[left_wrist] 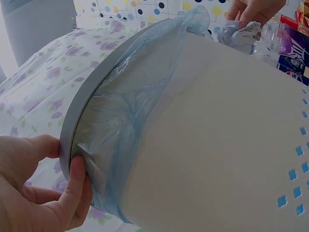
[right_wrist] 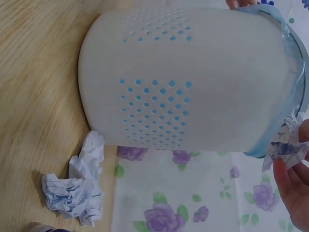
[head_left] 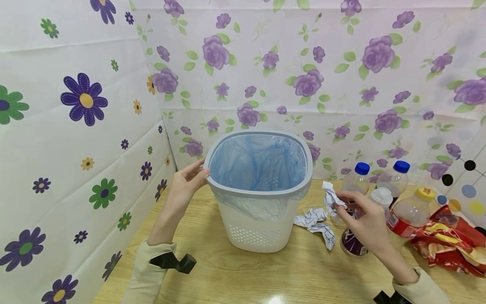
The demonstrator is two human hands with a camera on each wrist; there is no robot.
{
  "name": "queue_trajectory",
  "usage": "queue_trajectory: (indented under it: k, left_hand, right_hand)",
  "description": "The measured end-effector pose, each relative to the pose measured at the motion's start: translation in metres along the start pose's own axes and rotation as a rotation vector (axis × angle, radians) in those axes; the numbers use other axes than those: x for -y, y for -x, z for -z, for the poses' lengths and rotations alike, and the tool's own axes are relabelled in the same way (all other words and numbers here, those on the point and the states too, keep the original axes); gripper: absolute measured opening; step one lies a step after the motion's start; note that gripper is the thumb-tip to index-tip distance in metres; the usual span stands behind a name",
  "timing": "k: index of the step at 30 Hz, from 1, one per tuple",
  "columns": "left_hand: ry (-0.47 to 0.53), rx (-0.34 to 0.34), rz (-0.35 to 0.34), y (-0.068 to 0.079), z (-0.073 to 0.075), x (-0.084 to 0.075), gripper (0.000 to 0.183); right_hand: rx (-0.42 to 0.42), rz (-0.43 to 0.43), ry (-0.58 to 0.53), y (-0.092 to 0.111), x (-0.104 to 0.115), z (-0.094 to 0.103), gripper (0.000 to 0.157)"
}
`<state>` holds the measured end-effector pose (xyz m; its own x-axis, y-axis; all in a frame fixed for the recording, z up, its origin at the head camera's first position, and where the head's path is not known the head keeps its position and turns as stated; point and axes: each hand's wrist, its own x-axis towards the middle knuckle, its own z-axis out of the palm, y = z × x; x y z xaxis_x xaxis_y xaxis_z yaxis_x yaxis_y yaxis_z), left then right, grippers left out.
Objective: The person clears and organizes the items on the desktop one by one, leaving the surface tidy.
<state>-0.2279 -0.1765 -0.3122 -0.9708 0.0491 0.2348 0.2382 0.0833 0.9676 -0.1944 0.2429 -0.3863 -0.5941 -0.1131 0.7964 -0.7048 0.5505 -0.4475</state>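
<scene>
Presently in hand: one wastebasket (head_left: 262, 226), one crumpled paper piece (head_left: 330, 197)

Sleeves, pale beige: left sleeve (head_left: 149, 261) and right sleeve (head_left: 425, 287), each with a black fitting at the wrist.

Right hand (head_left: 366, 219): nearly closed, thumb and fingertips pinching the crumpled paper piece, which is raised to the right of the wastebasket, outside its rim.

Left hand (head_left: 182, 190): partly closed, gripping the wastebasket's left rim between thumb and fingers.

Wastebasket: off-white, grey rim, perforated low on the wall; upright on the wood-grain bench (head_left: 209, 274). Translucent blue liner (head_left: 258, 164) inside, its edge folded over the rim and hanging outside.

Loose crumpled paper (head_left: 315, 221): white, on the bench just right of the wastebasket; one piece or two, cannot tell.

Snack packet (head_left: 452, 245): red and yellow, crinkled, at the far right of the bench.

Bottles, transparent, grouped beyond the right hand and partly hidden by it: a white-capped bottle (head_left: 381, 197); a yellow-capped bottle (head_left: 414, 209) with red label, beside the snack packet; two blue-capped bottles (head_left: 392, 181) towards the back.

Cloths: daisy-print cloth (head_left: 83, 139) at left; purple rose-print cloth (head_left: 265, 63) behind; dotted cloth (head_left: 468, 192) at right.
</scene>
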Motion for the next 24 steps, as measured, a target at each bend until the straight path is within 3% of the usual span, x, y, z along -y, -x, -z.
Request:
queue_trajectory:
  k: [6,14,24]
  left_hand:
    - [0.005,0.006,0.0,0.001,0.0,0.0,0.052]
    - [0.003,0.013,-0.011,0.0,0.001,0.0,0.052]
    - [-0.016,0.024,-0.021,0.0,0.003,-0.001,0.053]
  right_hand:
    - [-0.073,0.04,-0.012,-0.007,0.004,0.001,0.044]
    - [-0.068,0.042,-0.062,-0.017,0.01,0.005,0.044]
    - [-0.086,0.106,-0.165,-0.033,0.015,0.006,0.041]
